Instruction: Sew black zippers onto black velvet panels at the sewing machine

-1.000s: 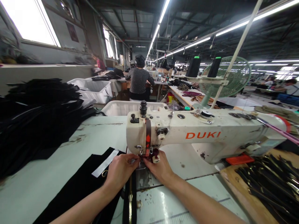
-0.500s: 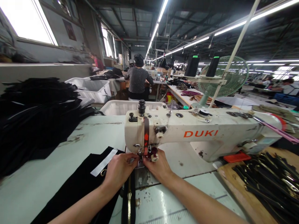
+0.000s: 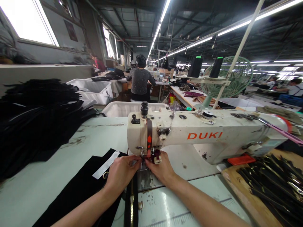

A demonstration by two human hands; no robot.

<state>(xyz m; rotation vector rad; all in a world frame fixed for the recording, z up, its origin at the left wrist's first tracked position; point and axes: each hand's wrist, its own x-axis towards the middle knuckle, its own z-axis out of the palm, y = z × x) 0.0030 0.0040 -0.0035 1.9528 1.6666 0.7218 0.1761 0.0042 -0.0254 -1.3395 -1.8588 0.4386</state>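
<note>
Left grip bunches its fingertips under the left end of the machine, the right grip facing it there; whether either clamps anything I cannot tell. Nearer the left grip, the zip runs lengthwise from the machine toward the wearer. Cloth lies left of the machine on the desk; behind the machine stand a bin and a fan
</note>
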